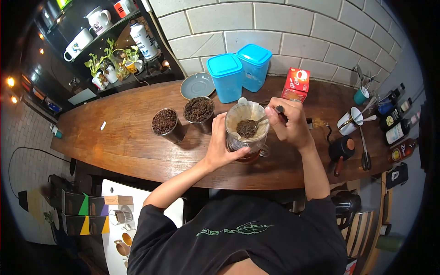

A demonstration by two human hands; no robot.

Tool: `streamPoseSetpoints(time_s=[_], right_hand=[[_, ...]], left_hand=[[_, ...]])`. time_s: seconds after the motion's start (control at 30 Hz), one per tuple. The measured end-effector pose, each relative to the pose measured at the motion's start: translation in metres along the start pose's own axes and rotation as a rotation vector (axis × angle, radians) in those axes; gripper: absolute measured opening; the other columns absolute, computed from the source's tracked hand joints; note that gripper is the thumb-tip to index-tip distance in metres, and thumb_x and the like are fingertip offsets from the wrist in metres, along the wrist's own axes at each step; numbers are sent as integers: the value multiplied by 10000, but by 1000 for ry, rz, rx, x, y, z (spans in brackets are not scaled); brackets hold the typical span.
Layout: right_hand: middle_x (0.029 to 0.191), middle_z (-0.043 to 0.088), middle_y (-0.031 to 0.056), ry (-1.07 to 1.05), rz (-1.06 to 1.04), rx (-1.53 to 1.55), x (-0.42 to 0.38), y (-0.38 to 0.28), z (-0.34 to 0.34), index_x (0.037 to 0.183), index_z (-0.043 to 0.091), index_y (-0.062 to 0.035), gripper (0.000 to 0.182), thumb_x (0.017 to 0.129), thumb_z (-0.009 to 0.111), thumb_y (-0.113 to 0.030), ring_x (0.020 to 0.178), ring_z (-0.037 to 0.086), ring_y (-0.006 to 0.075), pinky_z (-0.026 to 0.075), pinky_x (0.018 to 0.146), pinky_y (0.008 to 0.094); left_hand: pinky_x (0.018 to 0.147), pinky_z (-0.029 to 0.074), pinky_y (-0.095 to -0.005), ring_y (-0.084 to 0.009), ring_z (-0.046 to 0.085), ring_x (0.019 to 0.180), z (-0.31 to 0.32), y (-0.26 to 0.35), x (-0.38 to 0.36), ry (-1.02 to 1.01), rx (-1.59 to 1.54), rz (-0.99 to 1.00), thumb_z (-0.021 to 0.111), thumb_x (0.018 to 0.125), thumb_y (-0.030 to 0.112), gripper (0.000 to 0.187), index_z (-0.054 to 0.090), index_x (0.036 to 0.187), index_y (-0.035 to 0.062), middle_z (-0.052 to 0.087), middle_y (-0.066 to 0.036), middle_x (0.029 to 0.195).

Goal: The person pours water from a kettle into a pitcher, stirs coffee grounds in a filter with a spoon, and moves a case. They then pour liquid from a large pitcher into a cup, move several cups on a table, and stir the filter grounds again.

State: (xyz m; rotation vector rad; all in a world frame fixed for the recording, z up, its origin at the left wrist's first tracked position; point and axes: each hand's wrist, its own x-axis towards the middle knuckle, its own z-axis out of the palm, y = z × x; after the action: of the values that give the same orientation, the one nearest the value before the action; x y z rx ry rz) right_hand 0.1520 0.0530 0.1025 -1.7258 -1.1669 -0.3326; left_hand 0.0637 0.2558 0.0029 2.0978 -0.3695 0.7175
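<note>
A clear coffee dripper (pixel 233 143) lined with a paper filter (pixel 253 111) stands on a glass server (pixel 264 151) with dark liquid at its base. Wet, dark coffee grounds (pixel 245 130) lie in the bottom of the filter. My left hand (pixel 221 149) grips the dripper from its left side, thumb across the front. Pinched in my right hand (pixel 291 123) is a spoon (pixel 262 120) with a dark handle end, its bowl down in the grounds. Left of the dripper are two glasses heaped with dark, crumbly grounds, a nearer glass (pixel 174 134) and a farther glass (pixel 206 124).
Two blue lidded containers (pixel 224 80) and a grey saucer (pixel 197 87) stand behind. A red box (pixel 297 82) sits by the tiled wall. Rightward are a black kettle (pixel 341 147), scissors (pixel 365 158), a white cup of utensils (pixel 347 123) and several bottles (pixel 398 132).
</note>
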Motion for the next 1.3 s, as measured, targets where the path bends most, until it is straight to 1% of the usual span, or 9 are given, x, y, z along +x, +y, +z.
streamPoseSetpoints(time_s=[0.2, 0.37, 0.43, 0.7, 0.87, 1.07, 1.13, 1.2, 1.3], right_hand=[[595, 428, 64, 49, 8, 11, -1, 7, 1, 715, 484, 14, 241, 922, 555, -84, 498, 403, 167, 311, 489, 318], [606, 476, 84, 34, 36, -26, 1, 3, 1, 747, 511, 25, 184, 907, 572, -42, 491, 449, 177, 358, 482, 320], [608, 473, 82, 22, 65, -35, 1, -2, 0, 749, 510, 26, 181, 905, 573, -41, 492, 445, 175, 355, 480, 320], [610, 459, 69, 9, 119, -27, -1, -4, 3, 756, 507, 24, 183, 907, 580, -49, 488, 411, 163, 332, 474, 307], [582, 399, 38, 33, 254, 45, -1, -5, 5, 696, 488, 15, 288, 945, 524, -124, 508, 375, 119, 291, 499, 291], [573, 400, 21, 45, 260, 44, 4, 0, 5, 727, 510, 13, 276, 966, 549, -120, 512, 346, 77, 267, 475, 276], [587, 409, 26, 34, 277, 42, 9, -6, 1, 738, 514, 17, 260, 959, 562, -111, 505, 344, 90, 275, 475, 278], [605, 421, 38, -41, 145, -57, 16, -11, -2, 760, 530, 22, 230, 954, 571, -95, 499, 343, 110, 286, 474, 285], [644, 495, 84, -168, 126, -96, 24, -25, -10, 821, 570, 30, 160, 931, 608, -79, 509, 447, 168, 355, 486, 298]], left_hand=[[1041, 344, -504, -404, 418, 1222, 12, -21, -7, 48, -144, -39, 810, 673, 466, 926, 433, 1333, -64, 474, -229, 1286], [1056, 343, -511, -418, 417, 1258, 12, -27, -9, 11, -222, -74, 806, 662, 491, 936, 468, 1331, -70, 503, -239, 1314], [1063, 345, -511, -418, 419, 1274, 8, -30, -7, -50, -144, 52, 825, 653, 462, 921, 486, 1329, -64, 507, -234, 1341], [1060, 355, -503, -406, 437, 1272, 1, -30, -1, -120, -75, 153, 872, 619, 362, 870, 524, 1304, -46, 523, -202, 1347], [1058, 355, -502, -408, 440, 1268, 3, -33, -3, -111, -95, 163, 874, 619, 370, 857, 538, 1288, -47, 529, -202, 1339], [1067, 342, -498, -398, 424, 1285, 0, -22, 0, -95, -194, 51, 873, 632, 382, 837, 547, 1273, -46, 525, -195, 1338], [1070, 337, -497, -392, 418, 1292, 0, -24, 0, -106, -133, 110, 874, 635, 384, 827, 554, 1262, -49, 523, -192, 1337], [1069, 337, -496, -391, 419, 1291, -2, -23, 1, -107, -129, 107, 875, 635, 385, 824, 556, 1258, -50, 524, -192, 1332], [1068, 338, -494, -391, 420, 1288, -2, -23, 1, -108, -121, 112, 875, 635, 387, 824, 556, 1256, -51, 526, -191, 1324]])
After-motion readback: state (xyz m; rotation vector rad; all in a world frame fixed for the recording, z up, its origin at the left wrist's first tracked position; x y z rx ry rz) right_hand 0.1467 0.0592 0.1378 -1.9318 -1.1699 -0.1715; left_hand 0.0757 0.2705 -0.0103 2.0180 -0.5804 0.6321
